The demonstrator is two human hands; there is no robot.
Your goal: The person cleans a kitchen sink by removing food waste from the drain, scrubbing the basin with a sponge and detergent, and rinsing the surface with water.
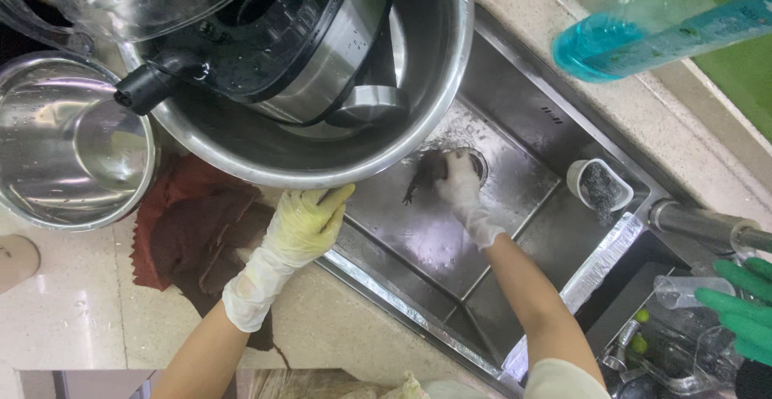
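Large steel bowl (pixel 322 154): on counter edge, overhanging sink (pixel 515 117), rim gripped by gloved left hand (pixel 301 226). Dark scrubbing pad (pixel 425 172): on sink floor by drain, clutched in gloved right hand (pixel 460 190). Maroon cloth (pixel 193 230) beneath bowl.

The speckled stone table (pixel 96 318) carries a dark red cloth (pixel 193 230) under the left hand (pixel 305 222), and 1 steel bowl (pixel 68 137) well left of that hand. Set into the table is a steel sink (pixel 418 238), where the right hand (pixel 460 186) presses at the drain. A small white cup (pixel 599 183) stands in the sink, right of that hand.
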